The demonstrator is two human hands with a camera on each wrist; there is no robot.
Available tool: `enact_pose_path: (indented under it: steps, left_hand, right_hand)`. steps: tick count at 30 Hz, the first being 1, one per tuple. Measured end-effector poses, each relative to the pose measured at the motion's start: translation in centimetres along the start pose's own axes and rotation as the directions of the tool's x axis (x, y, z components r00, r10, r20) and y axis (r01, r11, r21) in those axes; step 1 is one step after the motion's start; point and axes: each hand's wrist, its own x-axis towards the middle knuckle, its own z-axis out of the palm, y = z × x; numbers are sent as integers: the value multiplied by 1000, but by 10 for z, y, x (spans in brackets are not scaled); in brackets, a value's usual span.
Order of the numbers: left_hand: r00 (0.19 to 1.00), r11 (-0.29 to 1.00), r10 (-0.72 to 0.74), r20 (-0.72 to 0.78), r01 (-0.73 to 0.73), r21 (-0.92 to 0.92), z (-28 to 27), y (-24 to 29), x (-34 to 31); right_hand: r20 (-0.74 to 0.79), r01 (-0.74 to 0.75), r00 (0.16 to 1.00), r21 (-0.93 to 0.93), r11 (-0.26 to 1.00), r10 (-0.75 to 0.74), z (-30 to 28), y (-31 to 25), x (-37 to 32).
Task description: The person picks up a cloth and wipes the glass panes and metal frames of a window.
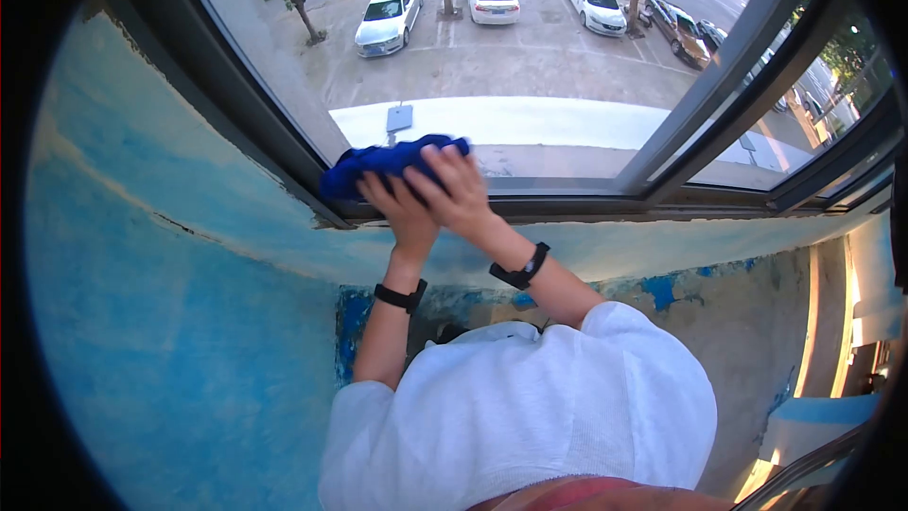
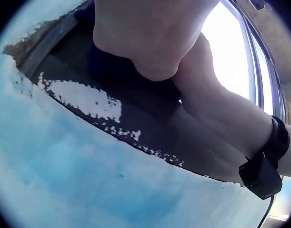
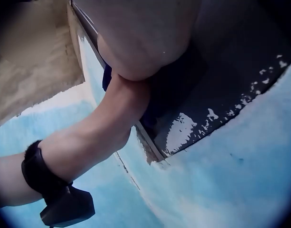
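Note:
A bunched dark blue cloth [image 1: 392, 159] lies at the lower left corner of the window frame [image 1: 567, 208]. My left hand [image 1: 405, 213] presses on its near side, fingers extended over the fabric. Just right of it and partly overlapping it, my right hand [image 1: 459, 191] rests on the cloth's right end with fingers spread and mostly straight. In the left wrist view, the heel of the left hand [image 2: 140, 38] covers much of the cloth [image 2: 107, 64]. The right wrist view has the right hand [image 3: 140, 33] above the left forearm, with fingertips hidden.
Glass [image 1: 558, 166] rises beyond the dark frame, with parked white cars [image 1: 492, 0] outside. A blue painted wall [image 1: 170, 274] with flaking edges runs left and below. White patches [image 2: 83, 97] mark the lower frame. Each wrist wears a black band [image 1: 520, 268].

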Motion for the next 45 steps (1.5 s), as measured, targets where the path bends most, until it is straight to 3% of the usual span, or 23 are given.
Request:
enact_pose_path:
  steps: [1, 2, 4, 6, 9, 10, 12, 13, 14, 17, 22, 26, 28, 30, 32, 34, 37, 40, 42, 45]
  left_hand:
    - [989, 995, 80, -122, -73, 63, 8, 18, 13]
    - [989, 995, 82, -123, -75, 60, 10, 39, 30]
    - [947, 959, 268, -176, -280, -49, 10, 91, 68]
    - [914, 920, 312, -259, -358, -158, 27, 151, 95]
    - [878, 881, 387, -281, -442, -169, 65, 230, 97]
    - [858, 867, 415, -302, -473, -155, 80, 250, 92]
    - [846, 841, 479, -235, -519, -151, 91, 276, 73]
    - [857, 837, 480, -188, -512, -194, 93, 282, 64]
    - [857, 840, 476, -199, -510, -187, 95, 281, 56]
    - [888, 851, 460, -1, -441, -284, 76, 253, 51]
    - [916, 930, 339, -216, -360, -67, 42, 149, 71]
    - [932, 952, 290, -219, -304, -32, -3, 40, 75]
    - [963, 980, 196, -187, -183, 83, -21, -3, 60]
    - [972, 981, 152, -180, -126, 146, -26, -47, 34]
    - [978, 977, 94, -185, -54, 206, -16, -75, 2]
    - [990, 945, -29, -139, 72, 319, -10, -76, -13]
    - [989, 979, -31, -141, 58, 197, 0, -53, -10]
    - [979, 994, 106, -172, -99, 49, 24, -16, 3]
    - [947, 978, 206, -247, -208, 20, 46, 25, 26]
    - [894, 942, 286, -345, -327, -67, 65, 117, 66]
  right_hand:
    - [-72, -9, 997, -9, 1000, 9, -16, 18, 2]
    - [-143, -19, 990, -17, 1000, 17, -34, 39, 5]
    - [-230, -70, 972, -127, 989, 39, -81, 78, 8]
    - [-286, -146, 955, -207, 967, 83, -128, 113, 8]
    - [-333, -289, 929, -372, 882, 164, -192, 151, -4]
    - [-334, -281, 929, -367, 886, 157, -204, 162, -21]
    - [-429, -452, 851, -307, 838, 302, -217, 176, -55]
    - [-425, -436, 860, -330, 837, 281, -220, 174, -57]
    - [-422, -422, 869, -354, 835, 260, -219, 171, -60]
    - [-407, -414, 877, -366, 833, 257, -193, 161, -65]
    - [-366, -327, 907, -295, 898, 210, -103, 105, -33]
    - [-256, -129, 964, -216, 968, 72, -18, 43, -11]
    - [-216, -54, 976, -201, 978, 9, 16, 6, 9]
    - [-62, 67, 995, -193, 979, -81, 37, -23, 14]
    - [-4, 88, 996, -146, 985, -90, 60, -42, 5]
    - [89, 7, 996, -33, 999, -4, 58, -58, 4]
    - [124, 49, 991, -39, 998, -44, 38, -37, 2]
    - [-48, -48, 998, -10, 999, 47, 1, 4, -3]
    - [-205, -21, 979, -101, 995, 0, -33, 45, 6]
    - [-287, -110, 956, -162, 981, 60, -104, 99, 3]
